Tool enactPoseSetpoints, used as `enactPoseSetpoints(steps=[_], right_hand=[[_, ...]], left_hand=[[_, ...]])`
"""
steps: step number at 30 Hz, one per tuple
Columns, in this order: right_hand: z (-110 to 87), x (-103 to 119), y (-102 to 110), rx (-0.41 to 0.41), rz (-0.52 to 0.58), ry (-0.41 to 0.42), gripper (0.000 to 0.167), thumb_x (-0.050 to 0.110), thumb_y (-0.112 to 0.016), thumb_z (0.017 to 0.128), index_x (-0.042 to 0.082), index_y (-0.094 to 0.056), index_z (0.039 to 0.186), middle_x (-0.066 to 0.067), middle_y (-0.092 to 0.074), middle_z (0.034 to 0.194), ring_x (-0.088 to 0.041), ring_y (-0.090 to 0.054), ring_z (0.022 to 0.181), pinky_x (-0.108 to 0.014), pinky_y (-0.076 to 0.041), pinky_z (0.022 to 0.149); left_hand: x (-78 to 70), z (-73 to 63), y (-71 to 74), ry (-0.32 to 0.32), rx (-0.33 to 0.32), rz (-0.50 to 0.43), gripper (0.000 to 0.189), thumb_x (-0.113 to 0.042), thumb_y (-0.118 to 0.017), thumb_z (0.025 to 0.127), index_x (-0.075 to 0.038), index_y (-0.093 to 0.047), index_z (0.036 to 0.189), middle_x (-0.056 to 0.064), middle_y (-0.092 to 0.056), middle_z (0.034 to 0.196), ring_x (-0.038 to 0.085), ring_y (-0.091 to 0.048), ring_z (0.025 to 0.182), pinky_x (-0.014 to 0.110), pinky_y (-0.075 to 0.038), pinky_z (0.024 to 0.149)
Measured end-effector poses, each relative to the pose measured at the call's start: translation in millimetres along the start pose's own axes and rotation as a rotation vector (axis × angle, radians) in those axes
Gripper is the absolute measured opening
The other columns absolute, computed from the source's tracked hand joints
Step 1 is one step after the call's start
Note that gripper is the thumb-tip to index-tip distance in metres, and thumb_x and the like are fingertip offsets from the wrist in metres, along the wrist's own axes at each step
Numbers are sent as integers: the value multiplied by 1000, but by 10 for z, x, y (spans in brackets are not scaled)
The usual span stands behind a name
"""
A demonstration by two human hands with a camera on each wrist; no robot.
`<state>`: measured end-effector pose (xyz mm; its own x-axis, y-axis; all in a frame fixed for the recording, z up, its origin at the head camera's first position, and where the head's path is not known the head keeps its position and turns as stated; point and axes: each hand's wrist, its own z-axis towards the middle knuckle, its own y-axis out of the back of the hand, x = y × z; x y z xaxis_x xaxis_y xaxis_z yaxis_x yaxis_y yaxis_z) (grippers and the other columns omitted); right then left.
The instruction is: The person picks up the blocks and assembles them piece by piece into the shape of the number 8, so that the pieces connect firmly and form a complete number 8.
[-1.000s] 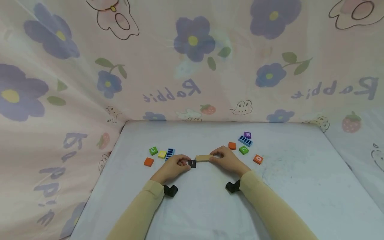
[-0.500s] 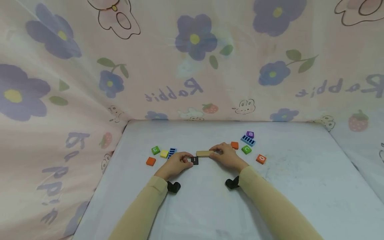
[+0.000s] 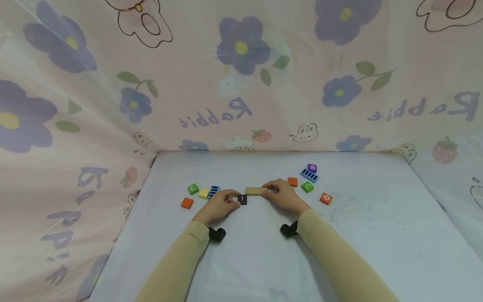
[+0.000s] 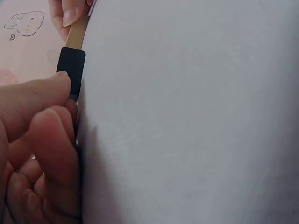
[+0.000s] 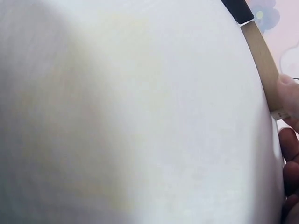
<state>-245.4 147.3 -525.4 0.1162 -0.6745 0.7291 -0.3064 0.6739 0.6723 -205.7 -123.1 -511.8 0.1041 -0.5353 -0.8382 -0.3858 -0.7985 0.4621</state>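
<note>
My left hand pinches a small square black tile with a white mark on its face. In the left wrist view the thumb presses on the tile's near end. A plain wooden block, long and narrow, lies just beyond and to the right of it. My right hand pinches the block's right end between thumb and fingers. Seen from the right wrist, the black tile sits close against the far end of the wooden block.
Left of the hands are a green tile, a yellow tile, an orange tile and a blue barred piece. On the right lie a purple tile, another blue barred piece, a green tile and orange tiles.
Both hands have shifted slightly away from the body, carrying the black tile and the wooden block with them. The white mark on the tile shows more clearly now.
</note>
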Motion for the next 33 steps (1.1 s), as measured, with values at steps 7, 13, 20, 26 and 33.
enactPoseSetpoints(steps=[7, 13, 20, 26, 33], right_hand=[[-23, -10, 62, 14, 27, 14, 35, 47, -66, 89, 30, -66, 120, 1, -56, 125, -23, -43, 123, -51, -29, 106], [-17, -14, 84, 16, 57, -4, 34, 46, -68, 88, 31, -66, 119, 2, -55, 125, -23, -41, 124, -51, -26, 107], [-21, -7, 55, 31, 82, 14, 33, 43, -68, 89, 30, -65, 120, 1, -54, 129, -23, -41, 126, -52, -27, 108], [-48, -6, 51, 24, 82, 11, 28, 43, -68, 89, 37, -66, 117, 6, -56, 122, -19, -45, 118, -49, -32, 104], [-49, 20, 17, 14, 59, -2, 32, 45, -67, 90, 35, -65, 120, 4, -56, 122, -21, -45, 118, -50, -34, 103]], left_hand=[[-40, 22, -22, 10, -14, -11, 36, -27, -69, 92, -20, -61, 126, 4, -61, 84, 14, -54, 59, 27, -44, 53], [-72, 14, 4, -6, -19, -6, 43, -24, -68, 92, -16, -56, 132, 4, -62, 84, 14, -55, 58, 27, -46, 54], [-179, -221, 314, -81, -150, 40, 47, -19, -67, 93, -9, -53, 136, 3, -61, 97, 18, -56, 75, 30, -48, 61], [-32, -349, 609, -66, -261, 233, 44, -15, -64, 94, -5, -52, 135, 9, -58, 112, 22, -55, 95, 36, -49, 78], [168, -395, 668, -31, -313, 351, 47, -13, -67, 90, -1, -53, 133, 19, -52, 123, 31, -54, 111, 45, -45, 95]])
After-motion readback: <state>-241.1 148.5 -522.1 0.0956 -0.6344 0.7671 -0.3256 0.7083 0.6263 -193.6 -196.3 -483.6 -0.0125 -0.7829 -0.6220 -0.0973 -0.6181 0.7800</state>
